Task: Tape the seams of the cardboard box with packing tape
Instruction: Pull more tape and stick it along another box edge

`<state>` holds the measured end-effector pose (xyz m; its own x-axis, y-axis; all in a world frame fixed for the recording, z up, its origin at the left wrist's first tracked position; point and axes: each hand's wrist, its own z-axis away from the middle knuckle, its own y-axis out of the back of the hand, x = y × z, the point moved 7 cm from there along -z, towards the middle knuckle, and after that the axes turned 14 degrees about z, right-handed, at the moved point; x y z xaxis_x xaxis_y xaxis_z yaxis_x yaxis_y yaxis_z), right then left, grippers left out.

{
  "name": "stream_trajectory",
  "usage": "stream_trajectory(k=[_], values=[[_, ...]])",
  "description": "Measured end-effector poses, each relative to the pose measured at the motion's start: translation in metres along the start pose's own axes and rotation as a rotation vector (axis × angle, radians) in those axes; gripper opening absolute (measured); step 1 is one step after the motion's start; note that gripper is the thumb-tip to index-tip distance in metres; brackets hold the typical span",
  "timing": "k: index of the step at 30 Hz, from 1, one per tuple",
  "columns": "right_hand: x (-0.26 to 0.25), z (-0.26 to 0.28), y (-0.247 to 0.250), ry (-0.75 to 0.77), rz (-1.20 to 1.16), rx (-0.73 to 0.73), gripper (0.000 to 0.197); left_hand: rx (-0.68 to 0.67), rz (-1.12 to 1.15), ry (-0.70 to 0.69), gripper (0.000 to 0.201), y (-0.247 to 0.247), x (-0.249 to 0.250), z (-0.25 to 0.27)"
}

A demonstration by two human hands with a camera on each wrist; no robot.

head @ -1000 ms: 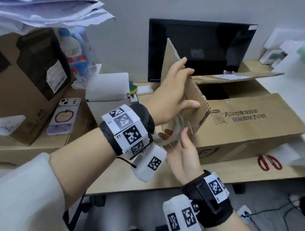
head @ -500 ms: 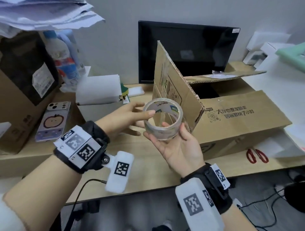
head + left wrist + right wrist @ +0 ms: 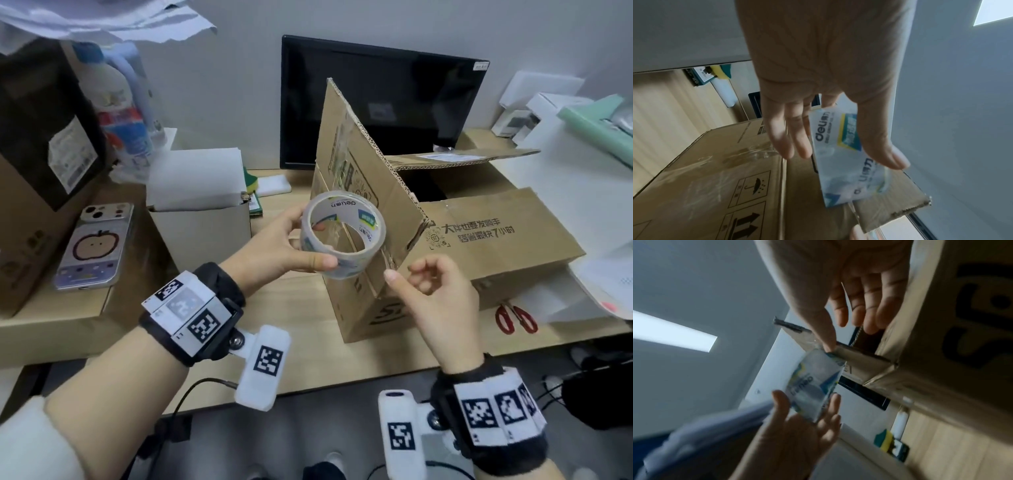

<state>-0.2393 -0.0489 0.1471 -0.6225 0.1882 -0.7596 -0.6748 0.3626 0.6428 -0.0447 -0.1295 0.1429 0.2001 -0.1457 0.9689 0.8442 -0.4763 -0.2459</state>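
A clear packing tape roll [image 3: 368, 228] with a white printed core is held up in front of the cardboard box [image 3: 496, 246]. My left hand [image 3: 310, 245] grips the roll, thumb on its outer face and fingers through the core; the left wrist view shows this left hand [image 3: 844, 155] on the tape roll [image 3: 842, 146]. My right hand [image 3: 407, 274] hovers just right of the roll with fingers loosely curled and nothing in it. In the right wrist view, the right hand [image 3: 849, 335] has its thumb tip at the tape roll [image 3: 813, 386] edge. One box flap [image 3: 356, 154] stands upright.
Red scissors [image 3: 515, 318] lie on the desk right of the box. A dark monitor [image 3: 383, 102] stands behind it. To the left are a small open white box [image 3: 198, 205], a phone [image 3: 94, 246] on cardboard and a large carton [image 3: 34, 171].
My left hand left the upright flap and took the tape roll. My right hand, which carried the roll in its palm, let go and now hovers beside it.
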Motion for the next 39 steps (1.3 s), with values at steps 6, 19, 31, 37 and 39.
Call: stream_trajectory(k=[6, 19, 31, 37, 39], values=[[-0.025, 0.006, 0.003, 0.241, 0.241, 0.272, 0.011, 0.002, 0.034, -0.006, 0.1, -0.004, 0.0, 0.004], [-0.025, -0.004, 0.007, 0.293, 0.188, 0.232, 0.013, 0.03, 0.073, -0.068, 0.101, -0.008, 0.001, 0.006], [-0.049, -0.049, 0.067, 0.409, -0.323, -0.257, 0.066, -0.016, -0.09, -0.074, 0.089, -0.016, 0.007, 0.0], [-0.036, -0.128, 0.045, 0.433, 0.221, -0.226, 0.048, -0.015, -0.042, -0.039, 0.102, -0.02, 0.006, -0.002], [-0.027, -0.144, 0.019, 0.462, 0.466, -0.319, 0.056, -0.01, -0.033, -0.033, 0.1, -0.021, 0.007, -0.002]])
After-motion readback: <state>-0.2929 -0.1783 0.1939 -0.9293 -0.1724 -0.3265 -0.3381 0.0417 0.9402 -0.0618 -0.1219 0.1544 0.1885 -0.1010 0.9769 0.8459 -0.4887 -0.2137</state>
